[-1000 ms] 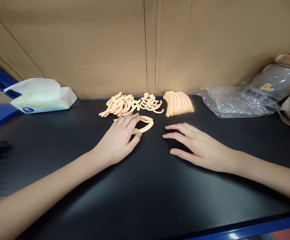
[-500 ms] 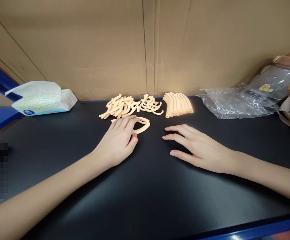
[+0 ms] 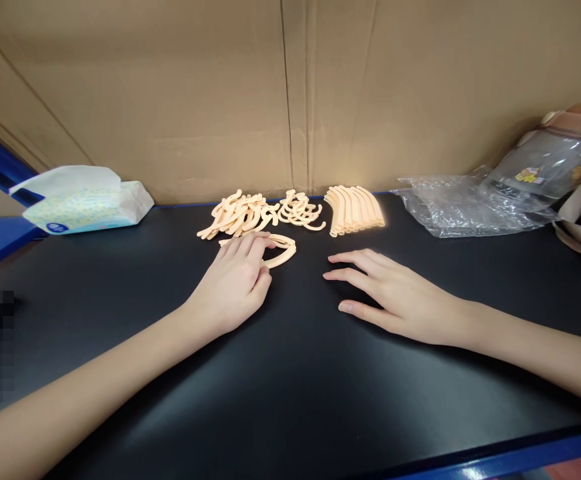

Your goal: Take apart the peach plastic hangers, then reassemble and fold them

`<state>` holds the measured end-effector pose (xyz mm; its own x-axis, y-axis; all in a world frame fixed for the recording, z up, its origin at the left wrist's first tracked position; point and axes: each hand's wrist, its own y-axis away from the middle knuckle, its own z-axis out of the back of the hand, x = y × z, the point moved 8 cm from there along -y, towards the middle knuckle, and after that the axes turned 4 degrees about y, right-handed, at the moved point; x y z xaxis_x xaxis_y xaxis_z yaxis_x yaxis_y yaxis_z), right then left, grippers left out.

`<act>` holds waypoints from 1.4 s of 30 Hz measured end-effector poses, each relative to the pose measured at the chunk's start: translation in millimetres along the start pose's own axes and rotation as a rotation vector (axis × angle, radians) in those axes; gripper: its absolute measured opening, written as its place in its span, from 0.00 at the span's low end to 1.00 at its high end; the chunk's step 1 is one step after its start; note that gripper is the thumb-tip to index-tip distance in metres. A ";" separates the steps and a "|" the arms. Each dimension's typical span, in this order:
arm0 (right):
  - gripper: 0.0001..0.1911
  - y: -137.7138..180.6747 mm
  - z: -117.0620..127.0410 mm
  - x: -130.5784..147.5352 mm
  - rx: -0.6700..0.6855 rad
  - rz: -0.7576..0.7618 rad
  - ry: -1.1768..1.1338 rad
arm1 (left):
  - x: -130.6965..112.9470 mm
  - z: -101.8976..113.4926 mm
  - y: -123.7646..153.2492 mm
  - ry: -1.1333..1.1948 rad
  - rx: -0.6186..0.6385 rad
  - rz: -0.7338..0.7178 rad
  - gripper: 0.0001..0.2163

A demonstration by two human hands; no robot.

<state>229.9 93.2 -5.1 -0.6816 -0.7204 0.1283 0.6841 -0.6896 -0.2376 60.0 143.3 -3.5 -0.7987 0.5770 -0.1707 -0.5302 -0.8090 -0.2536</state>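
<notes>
My left hand (image 3: pixel 235 283) lies on the black tabletop (image 3: pixel 290 373), its fingers together and curled over a small bunch of curved peach plastic pieces (image 3: pixel 283 249), with the thumb closing in from below. My right hand (image 3: pixel 393 293) rests flat on the table to the right, fingers spread, holding nothing. Behind the hands lie a loose pile of peach pieces (image 3: pixel 243 213), a smaller tangle of hooked ones (image 3: pixel 300 210) and a neat row of curved strips (image 3: pixel 355 208).
A tissue pack (image 3: pixel 83 200) sits at the back left. At the back right are a crumpled clear plastic bag (image 3: pixel 465 203) and a tilted bottle (image 3: pixel 550 160). A cardboard wall (image 3: pixel 290 93) closes off the back, and a blue edge (image 3: pixel 470 460) runs along the table's front.
My left hand has drawn the small bunch of curved pieces slightly left and nearer, with its fingers curling more and the thumb closing in. My right hand has stayed where it was.
</notes>
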 end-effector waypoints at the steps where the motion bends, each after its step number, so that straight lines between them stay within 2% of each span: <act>1: 0.21 -0.1 0.3 0.0 -0.003 0.002 0.001 | 0.1 0.2 -0.1 0.006 0.000 0.005 0.16; 6: 0.23 0.5 -1.4 1.2 0.002 0.018 0.050 | 2.9 -0.4 -0.3 0.037 0.001 0.050 0.18; 11: 0.24 1.2 0.1 3.0 0.026 0.027 0.068 | 3.9 -2.9 -0.9 0.061 0.019 0.045 0.26; 14: 0.26 -0.7 8.7 -1.2 0.079 0.045 0.014 | 6.7 -4.7 -1.4 0.055 0.029 0.067 0.24; 16: 0.25 -5.6 22.8 -14.8 0.062 0.018 -0.017 | 7.0 -4.4 -1.7 0.051 0.023 0.064 0.22; 17: 0.25 -9.4 33.8 -26.1 0.007 -0.012 -0.002 | 6.3 -4.0 -1.9 0.049 0.019 0.055 0.21; 20: 0.26 -22.8 59.0 -77.5 -0.078 -0.206 0.168 | 4.5 -2.4 -1.7 0.052 0.015 0.035 0.20; 22: 0.27 -32.0 63.0 -115.0 -0.025 -0.338 0.252 | 4.9 -1.6 -1.3 0.057 0.018 0.047 0.20; 24: 0.26 -37.4 60.0 -151.5 0.035 -0.505 0.210 | 5.2 -0.9 -0.8 0.057 0.017 0.058 0.20; 27: 0.30 -39.9 53.6 -188.0 0.046 -0.707 0.191 | 5.0 0.5 -0.3 0.061 0.006 0.065 0.20; 30: 0.38 -42.3 43.1 -201.6 0.039 -0.758 0.170 | 4.5 1.4 0.0 0.068 0.009 0.069 0.19; 32: 0.39 -42.7 35.2 -205.1 0.040 -0.759 0.132 | 3.8 1.7 0.1 0.065 0.020 0.071 0.19; 37: 0.39 -40.9 22.6 -207.0 0.031 -0.738 0.023 | 2.1 2.5 0.4 0.051 0.025 0.072 0.19; 42: 0.33 -37.9 24.3 -205.9 -0.010 -0.761 0.004 | 2.7 1.4 0.7 0.051 0.019 0.077 0.19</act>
<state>350.6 265.9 0.8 -0.9655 -0.0457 0.2564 0.0222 -0.9954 -0.0936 57.0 144.2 -2.9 -0.8218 0.5180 -0.2374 -0.4738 -0.8526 -0.2202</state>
